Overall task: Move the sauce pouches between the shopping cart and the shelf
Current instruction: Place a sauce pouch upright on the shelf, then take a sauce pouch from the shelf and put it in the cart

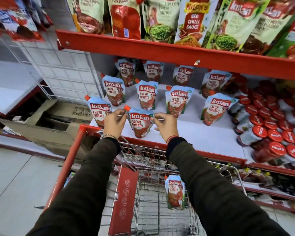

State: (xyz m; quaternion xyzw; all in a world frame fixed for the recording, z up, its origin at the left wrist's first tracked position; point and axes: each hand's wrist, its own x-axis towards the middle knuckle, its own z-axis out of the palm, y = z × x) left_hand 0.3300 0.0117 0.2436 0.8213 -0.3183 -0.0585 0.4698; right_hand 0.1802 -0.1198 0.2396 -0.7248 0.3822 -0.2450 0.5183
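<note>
Both hands pinched one pouch (140, 124) by its top corners; the left hand (115, 122) had its grip closed just beneath the orange spout cap (126, 108), the right hand (166, 126) gripped the opposite upper corner. The pouch stood upright at the near edge of the shelf (194, 133), just right of another pouch at the shelf's near left corner; more stood in loose rows behind, and one lay leaning in the cart (143, 193) below.

By its look the pouch was a soft, glossy film stand-up bag — bulged at the belly, flat-bottomed, tapering to a sealed top; it would probably sag and slosh rather than hold shape, and the slick film might slip under a light pinch; the stiffer seam at the top and the rigid spout seemed the surest places to hold, as the hands did here. It seemed moderately heavy for its size, being full of sauce.

The shelf was white board edged in red-painted metal; the cart was bright wire mesh with a red plastic frame; to the right, jars (269, 130) with red lids lay tipped in a heap.
</note>
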